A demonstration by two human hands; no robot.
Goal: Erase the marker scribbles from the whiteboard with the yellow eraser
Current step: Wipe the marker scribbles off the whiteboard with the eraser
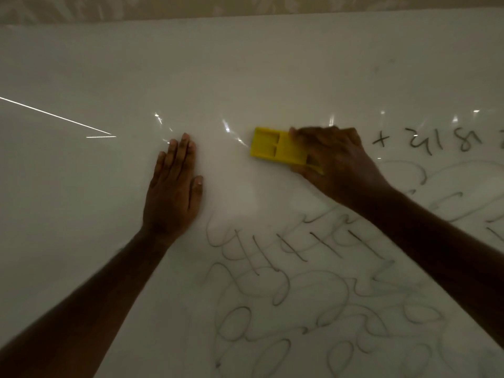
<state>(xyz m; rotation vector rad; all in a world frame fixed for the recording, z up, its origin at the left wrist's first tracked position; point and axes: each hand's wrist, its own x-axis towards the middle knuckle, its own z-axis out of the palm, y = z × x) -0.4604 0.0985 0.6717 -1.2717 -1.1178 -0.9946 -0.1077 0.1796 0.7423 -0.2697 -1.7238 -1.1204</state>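
Note:
A large whiteboard (81,77) fills the head view in dim light. My right hand (338,165) grips the yellow eraser (272,147) by its right end, and the eraser lies flat on the board near the middle. My left hand (174,184) rests flat on the board to the left of the eraser, fingers straight and together. Dark marker scribbles (294,296) of loops and strokes cover the lower right of the board, partly under my right forearm. A row of marker characters (425,141) runs to the right of my right hand.
The board's top edge (245,19) meets a patterned wall at the back. Bright light reflections streak the glossy surface on the left (54,115) and above the hands. Fainter scribbles (450,197) sit at the right edge.

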